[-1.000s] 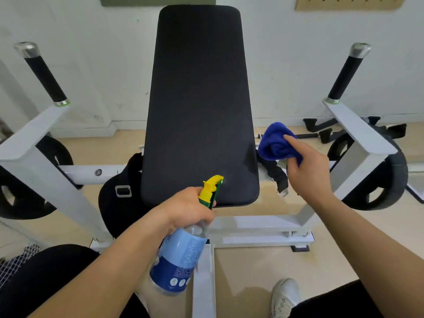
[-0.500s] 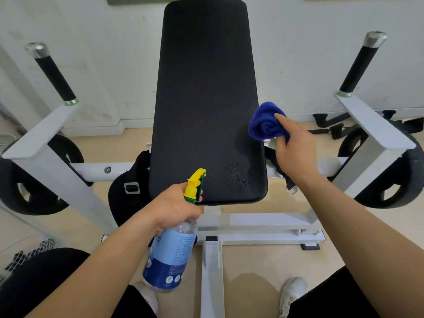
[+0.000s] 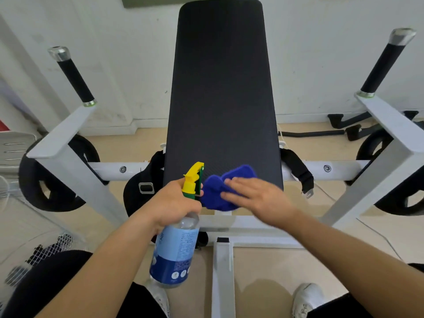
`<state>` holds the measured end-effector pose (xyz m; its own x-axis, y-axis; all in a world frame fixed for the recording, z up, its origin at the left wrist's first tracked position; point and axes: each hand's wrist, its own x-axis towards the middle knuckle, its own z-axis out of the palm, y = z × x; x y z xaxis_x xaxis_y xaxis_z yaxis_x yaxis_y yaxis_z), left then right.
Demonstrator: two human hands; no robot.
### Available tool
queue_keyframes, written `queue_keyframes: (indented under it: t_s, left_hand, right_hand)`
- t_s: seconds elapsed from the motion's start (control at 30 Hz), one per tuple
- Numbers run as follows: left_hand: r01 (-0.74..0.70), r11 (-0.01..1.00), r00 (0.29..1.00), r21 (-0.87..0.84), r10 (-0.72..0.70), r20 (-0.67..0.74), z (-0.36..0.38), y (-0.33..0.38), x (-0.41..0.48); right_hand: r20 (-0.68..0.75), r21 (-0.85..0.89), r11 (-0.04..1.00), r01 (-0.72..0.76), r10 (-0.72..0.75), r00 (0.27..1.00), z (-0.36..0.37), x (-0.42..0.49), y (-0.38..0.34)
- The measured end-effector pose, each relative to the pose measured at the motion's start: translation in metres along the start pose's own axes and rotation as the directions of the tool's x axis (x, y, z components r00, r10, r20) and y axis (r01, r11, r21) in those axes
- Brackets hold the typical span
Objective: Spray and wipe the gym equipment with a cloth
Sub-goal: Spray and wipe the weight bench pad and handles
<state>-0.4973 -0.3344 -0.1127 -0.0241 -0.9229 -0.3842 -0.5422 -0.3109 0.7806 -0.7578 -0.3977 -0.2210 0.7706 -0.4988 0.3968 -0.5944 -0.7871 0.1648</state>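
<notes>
Wiping the long black padded bench pad (image 3: 221, 92) near its lower end.
Right hand (image 3: 254, 198) presses flat, fingers spread, on a crumpled blue cloth (image 3: 220, 191); just beside it, left hand (image 3: 172, 203) grips a clear yellow-triggered spray bottle (image 3: 175, 246).

Bare forearms, no sleeves; black trousers (image 3: 52, 278); white shoes (image 3: 306, 297) (one each side of frame).

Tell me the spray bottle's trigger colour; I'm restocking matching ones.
Yellow trigger on a green neck, on the spray bottle, seen in the head view.
</notes>
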Motion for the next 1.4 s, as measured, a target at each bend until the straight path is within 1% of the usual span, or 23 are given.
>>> queue_keyframes:
  t_s: [0.07,0.1,0.17,0.23,0.27,0.3,0.37,0.43,0.5,0.57,0.63,0.7,0.73,0.77,0.83,0.9,0.93,0.97,1.07,1.17,1.23,1.3,1.4]
  left_hand:
    - [-0.001,1.0,1.0,-0.024,0.001,0.015,0.0,0.002,-0.001]
    - [-0.003,0.999,1.0,-0.032,0.003,0.021,0.0,0.003,-0.002]
    - [-0.003,1.0,0.999,-0.031,0.004,0.037,-0.001,0.002,-0.003]
    - [-0.001,1.0,0.999,-0.03,0.003,0.049,-0.004,0.001,-0.003]
    - [0.002,1.0,0.999,-0.028,-0.001,0.054,-0.005,0.0,-0.003]
    - [0.004,1.0,0.998,-0.027,-0.002,0.059,-0.007,-0.001,-0.003]
    - [0.008,0.999,0.999,-0.04,-0.006,0.051,-0.011,-0.002,-0.002]
    - [0.013,0.999,0.999,-0.052,-0.012,0.033,-0.015,-0.004,-0.002]
    - [0.02,0.999,1.0,-0.041,-0.019,0.023,-0.02,-0.006,-0.003]
    - [0.025,1.0,0.999,-0.009,-0.024,0.047,-0.023,-0.007,-0.005]
    - [0.021,1.0,0.997,-0.022,-0.019,0.081,-0.023,-0.009,-0.006]
    - [0.024,0.999,0.995,-0.032,-0.021,0.1,-0.02,-0.009,-0.006]
    - [0.031,0.999,0.994,-0.032,-0.028,0.109,-0.018,-0.008,-0.006]
    - [0.04,0.999,0.992,-0.026,-0.037,0.12,-0.016,-0.009,-0.006]
    - [0.058,0.998,0.988,-0.012,-0.056,0.141,-0.011,-0.009,-0.006]
    - [0.078,0.997,0.986,0.001,-0.078,0.145,-0.007,-0.006,-0.006]
    - [0.088,0.996,0.986,0.006,-0.088,0.142,-0.007,-0.006,-0.006]
    - [0.091,0.996,0.986,0.005,-0.091,0.142,-0.007,-0.005,-0.006]
    - [0.081,0.997,0.988,-0.018,-0.078,0.131,-0.011,-0.005,-0.009]
    - [0.041,0.997,0.998,-0.058,-0.038,0.057,-0.023,-0.006,-0.011]
    - [0.019,0.995,0.999,-0.095,-0.022,-0.036,-0.034,-0.008,-0.011]
    - [0.004,0.992,0.992,-0.129,-0.02,-0.122,-0.046,-0.011,-0.011]
    - [-0.02,0.99,0.986,-0.138,-0.004,-0.167,-0.055,-0.013,-0.01]
  right_hand:
    - [-0.088,0.021,0.986,-0.165,0.166,0.982,-0.013,0.002,0.042]
    - [-0.12,0.07,0.948,-0.31,0.317,0.941,-0.021,0.002,0.06]
    - [-0.108,0.164,0.813,-0.558,0.577,0.809,-0.031,0.005,0.076]
    - [-0.148,0.192,0.739,-0.646,0.672,0.726,-0.031,0.019,0.069]
    - [-0.181,0.183,0.744,-0.642,0.668,0.722,-0.027,0.029,0.058]
    - [-0.197,0.173,0.772,-0.611,0.635,0.747,-0.021,0.039,0.043]
    - [-0.153,0.148,0.866,-0.477,0.497,0.854,-0.007,0.059,0.005]
    - [-0.102,0.133,0.946,-0.296,0.31,0.945,0.006,0.068,-0.034]
    - [-0.075,0.136,0.982,-0.135,0.146,0.987,0.011,0.066,-0.054]
    - [-0.038,0.161,0.987,-0.02,0.027,0.999,0.006,0.06,-0.048]
    - [0.002,0.18,0.983,-0.021,0.021,1.0,-0.008,0.055,-0.031]
    - [-0.079,0.208,0.965,-0.161,0.18,0.98,-0.023,0.055,-0.011]
    - [-0.149,0.253,0.931,-0.263,0.307,0.94,-0.03,0.054,0.001]
    - [-0.215,0.308,0.877,-0.369,0.442,0.871,-0.038,0.054,0.012]
    - [-0.271,0.414,0.739,-0.531,0.658,0.703,-0.052,0.053,0.031]
    - [-0.289,0.497,0.626,-0.601,0.772,0.566,-0.062,0.053,0.043]
    - [-0.296,0.522,0.599,-0.607,0.795,0.529,-0.065,0.056,0.046]
    - [-0.304,0.531,0.599,-0.6,0.795,0.525,-0.066,0.061,0.046]
    - [-0.272,0.508,0.643,-0.573,0.751,0.601,-0.052,0.083,0.042]
    - [-0.175,0.321,0.755,-0.572,0.641,0.747,-0.016,0.104,0.011]
    - [-0.142,0.191,0.875,-0.445,0.473,0.87,0.005,0.11,-0.025]
    - [-0.097,0.137,0.953,-0.27,0.284,0.954,0.016,0.105,-0.052]
    - [-0.027,0.061,0.997,-0.038,0.04,0.999,0.022,0.081,-0.06]
